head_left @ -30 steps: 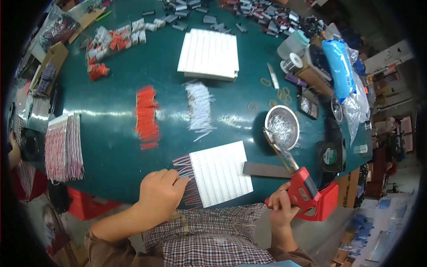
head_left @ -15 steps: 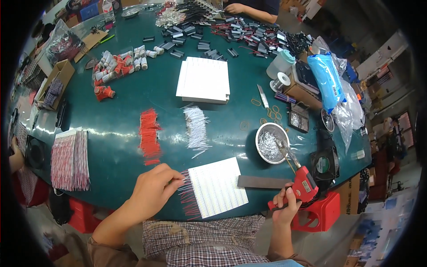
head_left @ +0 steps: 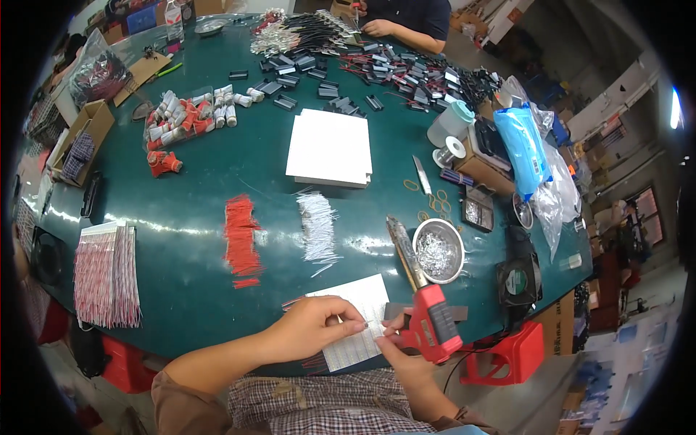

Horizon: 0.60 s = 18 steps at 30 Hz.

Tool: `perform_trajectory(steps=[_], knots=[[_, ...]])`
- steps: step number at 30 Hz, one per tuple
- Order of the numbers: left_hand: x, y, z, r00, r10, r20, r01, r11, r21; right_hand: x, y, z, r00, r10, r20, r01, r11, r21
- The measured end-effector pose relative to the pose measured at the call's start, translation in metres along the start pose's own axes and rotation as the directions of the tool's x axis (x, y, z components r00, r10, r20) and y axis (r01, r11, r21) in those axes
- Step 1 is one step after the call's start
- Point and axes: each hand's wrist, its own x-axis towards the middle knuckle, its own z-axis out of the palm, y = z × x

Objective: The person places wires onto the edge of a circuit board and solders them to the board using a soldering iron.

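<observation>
A white panel (head_left: 351, 354) with rows of small marks lies at the table's near edge, red wires sticking out along its left side. My left hand (head_left: 308, 330) is over the panel, thumb and fingertips pinched; whatever is between them is too small to make out. Close beside those fingertips, my right hand (head_left: 407, 368) holds a red soldering gun (head_left: 429, 326), its tip pointing up and away near the metal bowl. Fingers of the right hand also reach the panel's right edge. A dark flat bar (head_left: 457, 313) lies partly hidden behind the gun.
Bundles of red wires (head_left: 241, 239) and white wires (head_left: 317, 228) lie ahead, with a white panel stack (head_left: 330, 148) beyond. A bowl of silvery scraps (head_left: 438, 250) and a small fan (head_left: 519, 279) stand right. Wired panels (head_left: 107, 275) lie left. Another person's hand (head_left: 378, 27) is at the far side.
My left hand has moved right from the wires onto the panel. My right hand has brought the soldering gun leftward, its tip swinging out of the bowl, and the two hands now meet.
</observation>
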Motion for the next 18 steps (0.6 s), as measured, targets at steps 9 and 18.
perform_trajectory(steps=[9,18], knots=[[-0.007,-0.014,0.001,0.998,0.063,-0.001,-0.063,0.995,-0.077,0.005,0.002,0.016,0.996,0.027,0.085,-0.021,0.997,-0.069],[-0.010,-0.001,-0.012,0.993,-0.108,0.050,0.107,0.994,0.023,0.000,0.023,0.017,1.000,-0.003,0.020,0.005,0.993,-0.116]])
